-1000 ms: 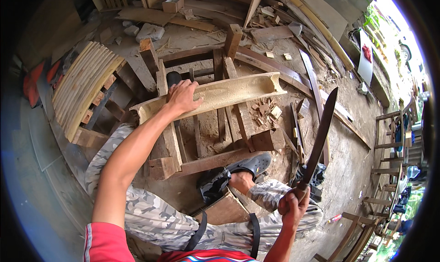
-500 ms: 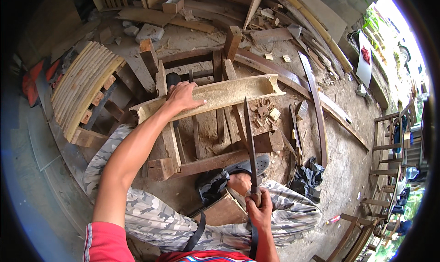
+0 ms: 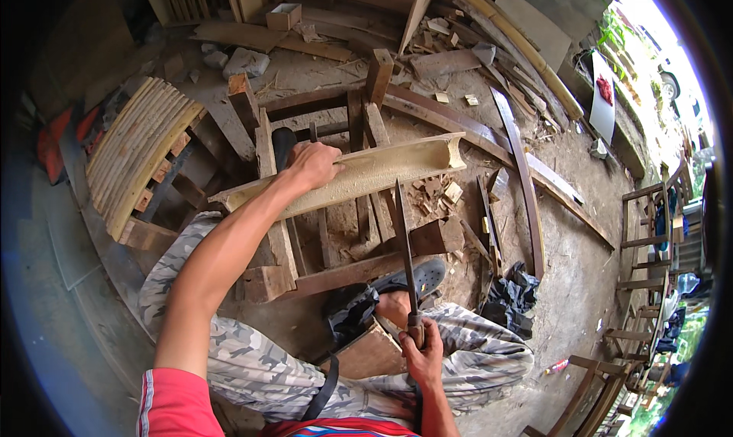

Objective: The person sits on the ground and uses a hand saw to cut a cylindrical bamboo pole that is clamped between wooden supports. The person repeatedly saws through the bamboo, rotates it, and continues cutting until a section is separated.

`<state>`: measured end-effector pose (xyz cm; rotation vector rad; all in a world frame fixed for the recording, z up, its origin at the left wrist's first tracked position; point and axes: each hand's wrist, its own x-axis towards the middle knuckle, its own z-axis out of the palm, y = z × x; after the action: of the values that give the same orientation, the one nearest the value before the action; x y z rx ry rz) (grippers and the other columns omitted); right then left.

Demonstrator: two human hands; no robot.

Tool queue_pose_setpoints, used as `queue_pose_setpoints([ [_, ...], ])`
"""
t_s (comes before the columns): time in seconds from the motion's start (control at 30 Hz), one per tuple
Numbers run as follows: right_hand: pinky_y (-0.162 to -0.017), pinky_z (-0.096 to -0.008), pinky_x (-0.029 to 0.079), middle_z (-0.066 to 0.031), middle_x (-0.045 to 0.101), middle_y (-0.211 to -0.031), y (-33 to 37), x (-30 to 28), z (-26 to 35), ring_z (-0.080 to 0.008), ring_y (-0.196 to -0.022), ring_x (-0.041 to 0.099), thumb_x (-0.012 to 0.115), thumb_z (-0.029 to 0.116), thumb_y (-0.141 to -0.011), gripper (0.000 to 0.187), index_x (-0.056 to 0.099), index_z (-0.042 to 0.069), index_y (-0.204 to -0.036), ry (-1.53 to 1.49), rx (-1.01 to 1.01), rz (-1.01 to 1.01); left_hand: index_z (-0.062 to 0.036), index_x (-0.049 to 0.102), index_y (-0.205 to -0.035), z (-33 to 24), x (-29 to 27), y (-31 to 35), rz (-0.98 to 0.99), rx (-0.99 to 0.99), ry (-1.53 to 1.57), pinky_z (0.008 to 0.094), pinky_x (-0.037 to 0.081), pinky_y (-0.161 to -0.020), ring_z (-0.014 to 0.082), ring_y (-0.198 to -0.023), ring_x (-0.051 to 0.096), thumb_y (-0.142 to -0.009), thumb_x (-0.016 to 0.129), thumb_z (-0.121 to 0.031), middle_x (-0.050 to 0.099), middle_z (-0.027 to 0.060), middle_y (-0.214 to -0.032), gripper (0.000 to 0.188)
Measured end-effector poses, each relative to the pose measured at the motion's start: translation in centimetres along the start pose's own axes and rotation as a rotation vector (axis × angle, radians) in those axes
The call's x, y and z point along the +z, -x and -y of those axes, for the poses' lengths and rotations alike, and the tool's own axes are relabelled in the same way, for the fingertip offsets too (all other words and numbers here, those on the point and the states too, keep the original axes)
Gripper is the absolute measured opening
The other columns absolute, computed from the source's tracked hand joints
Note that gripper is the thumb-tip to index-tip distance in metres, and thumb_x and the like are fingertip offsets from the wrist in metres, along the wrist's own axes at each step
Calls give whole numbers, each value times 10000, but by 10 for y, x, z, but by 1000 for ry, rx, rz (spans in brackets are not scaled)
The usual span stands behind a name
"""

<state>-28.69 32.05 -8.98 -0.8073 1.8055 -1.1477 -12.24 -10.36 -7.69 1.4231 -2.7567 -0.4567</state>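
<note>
A split half of bamboo lies crosswise over a low wooden frame, its pale hollow side tipped toward me. My left hand is closed over its far edge, left of the middle, with the fingertips hidden behind it. In my right hand is a machete, held by its wooden handle above my right thigh. The dark blade points away from me, and its tip comes close to the bamboo's near edge; whether they touch I cannot tell.
Left of the frame stands a slatted bamboo piece on wooden legs. Wood chips litter the floor beyond the blade. Long dark planks, a black plastic bag and a ladder-like wooden frame lie to the right.
The bamboo has rolled so its hollow faces me more. My left hand has gone from lying in the hollow to gripping the far edge. The machete has shifted slightly left.
</note>
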Motion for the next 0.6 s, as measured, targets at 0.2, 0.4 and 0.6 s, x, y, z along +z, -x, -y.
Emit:
queue_pose_setpoints([
  [0.2,-661,-264,462,-37,618,-878,1,2,9,-90,-756,534,757,109,-895,347,578,8,-1175,-48,113,-11,16,711,-870,4,14,16,-127,215,-73,490,556,-662,353,-777,733,-910,630,-164,712,237,-791,201],
  [0.4,-580,-239,453,-5,592,-837,-3,4,-2,-69,-664,539,739,80,-915,320,568,44,-1183,16,-35,-43,-10,712,-943,-5,23,33,-357,345,-159,466,572,-724,315,-889,727,-796,678,-106,737,137,-826,179],
  [0.6,-531,-223,446,16,574,-822,-2,2,-4,-56,-616,534,726,60,-924,318,565,60,-1198,49,-76,-56,19,710,-1179,-21,-4,69,-216,419,131,455,526,-979,334,-1140,660,-850,756,-421,695,183,-1187,551],
])
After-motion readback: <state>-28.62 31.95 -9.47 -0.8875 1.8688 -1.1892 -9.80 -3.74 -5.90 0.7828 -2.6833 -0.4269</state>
